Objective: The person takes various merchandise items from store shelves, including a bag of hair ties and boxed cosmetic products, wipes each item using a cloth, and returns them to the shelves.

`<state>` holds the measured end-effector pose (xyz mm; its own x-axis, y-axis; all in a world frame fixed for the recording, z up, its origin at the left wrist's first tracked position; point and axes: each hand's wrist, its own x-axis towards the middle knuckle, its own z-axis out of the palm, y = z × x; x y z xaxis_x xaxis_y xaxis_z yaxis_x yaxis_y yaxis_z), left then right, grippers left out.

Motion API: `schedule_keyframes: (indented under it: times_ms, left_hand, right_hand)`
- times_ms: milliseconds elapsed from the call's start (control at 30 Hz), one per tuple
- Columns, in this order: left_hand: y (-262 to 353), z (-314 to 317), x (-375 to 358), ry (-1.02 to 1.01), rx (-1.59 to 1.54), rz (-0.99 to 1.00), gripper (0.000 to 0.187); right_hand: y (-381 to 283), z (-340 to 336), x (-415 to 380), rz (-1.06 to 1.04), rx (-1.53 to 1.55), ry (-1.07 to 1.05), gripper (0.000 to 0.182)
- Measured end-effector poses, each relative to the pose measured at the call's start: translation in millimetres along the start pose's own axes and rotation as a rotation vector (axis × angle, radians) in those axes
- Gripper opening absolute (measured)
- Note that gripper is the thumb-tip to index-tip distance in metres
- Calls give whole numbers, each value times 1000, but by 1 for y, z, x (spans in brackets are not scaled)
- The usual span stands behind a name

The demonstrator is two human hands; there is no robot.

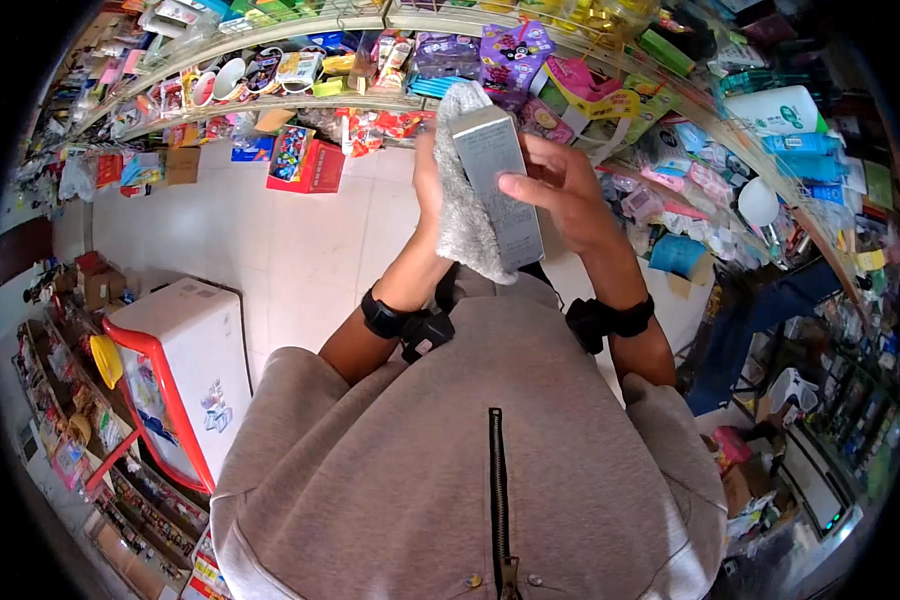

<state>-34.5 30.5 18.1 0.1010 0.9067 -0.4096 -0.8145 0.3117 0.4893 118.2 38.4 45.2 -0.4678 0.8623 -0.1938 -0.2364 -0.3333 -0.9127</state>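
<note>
Wiping that grey box (498,180) went best with steady support: the right hand (560,190) had fingers clamped on its edge, chest-high before the shelves (300,100), while the left hand (428,175) pressed a grey cloth (460,225) flat against it, fingers hidden behind. Print on the box was too small to read; the freezer (185,360) logo too.

A tall grey box (498,180) stands nearly upright, tilted toward eleven o'clock, a grey fuzzy cloth (457,215) pressed against its nine o'clock side.
</note>
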Motion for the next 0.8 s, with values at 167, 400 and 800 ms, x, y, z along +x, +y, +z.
schedule_keyframes:
  times_ms: [167,400,800]
  left_hand:
    - [16,-33,-4,5,-13,-115,52]
    - [65,-62,-4,-72,-181,-260,47]
    - [91,-90,-15,-173,-113,-244,55]
  right_hand:
    - [9,38,29,-37,-32,112,50]
    - [22,78,39,-390,-1155,445,56]
    - [52,151,41,-222,-1085,547,51]
